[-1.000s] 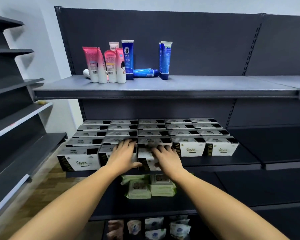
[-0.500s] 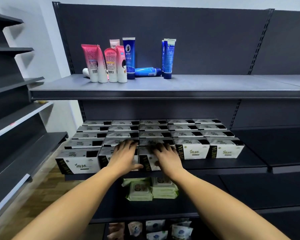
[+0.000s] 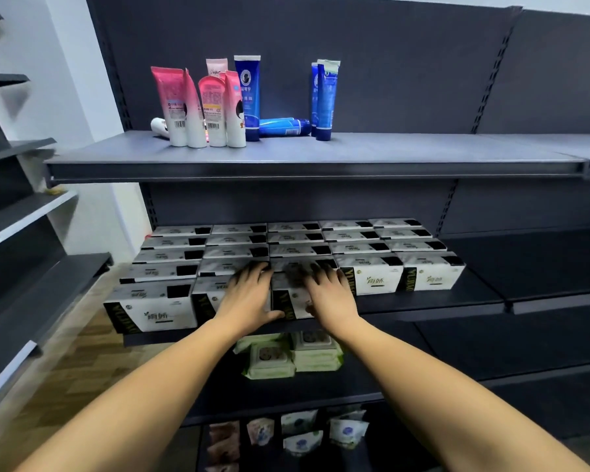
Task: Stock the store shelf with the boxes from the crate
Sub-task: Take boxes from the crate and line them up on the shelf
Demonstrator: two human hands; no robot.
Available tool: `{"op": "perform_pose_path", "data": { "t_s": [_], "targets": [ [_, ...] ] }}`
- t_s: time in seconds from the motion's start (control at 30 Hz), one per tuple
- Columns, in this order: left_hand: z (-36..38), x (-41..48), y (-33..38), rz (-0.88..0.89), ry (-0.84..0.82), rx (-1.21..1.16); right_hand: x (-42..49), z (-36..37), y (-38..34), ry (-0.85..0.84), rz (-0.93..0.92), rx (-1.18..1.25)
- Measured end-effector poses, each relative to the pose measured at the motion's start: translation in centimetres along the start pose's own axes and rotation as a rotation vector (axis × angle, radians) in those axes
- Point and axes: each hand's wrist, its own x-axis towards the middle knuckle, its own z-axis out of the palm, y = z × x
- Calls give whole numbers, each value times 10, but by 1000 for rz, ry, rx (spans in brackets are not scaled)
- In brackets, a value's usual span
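the left hand [image 3: 249, 294] and right hand [image 3: 331, 296] cover most of two front boxes [image 3: 288, 301]; print under the fingers is smeared; bottom packets [image 3: 300, 434] too blurred to read

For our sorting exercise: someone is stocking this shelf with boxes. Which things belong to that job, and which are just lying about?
Job: white boxes, middle shelf, left hand and right hand, both resting on the front boxes.
Lying about: pink tubes, blue tubes, green wipe packs, small pouches below.
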Motion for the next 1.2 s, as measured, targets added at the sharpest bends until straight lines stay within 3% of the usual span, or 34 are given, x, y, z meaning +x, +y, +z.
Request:
{"op": "perform_pose_path", "data": {
  "t_s": [0.17, 0.37, 0.6, 1.2],
  "targets": [
    [5, -17, 7, 102, 66, 5, -26, -1, -4, 113, 40, 35],
    [29, -39, 30, 379, 67, 62, -73, -1, -7, 66, 132, 22],
    [40, -65, 92, 413, 16, 39, -133, -4, 26, -28, 214, 81],
    [94, -181, 380, 520, -125, -28, -419, -17, 218, -153, 511, 56]
  ]
}}
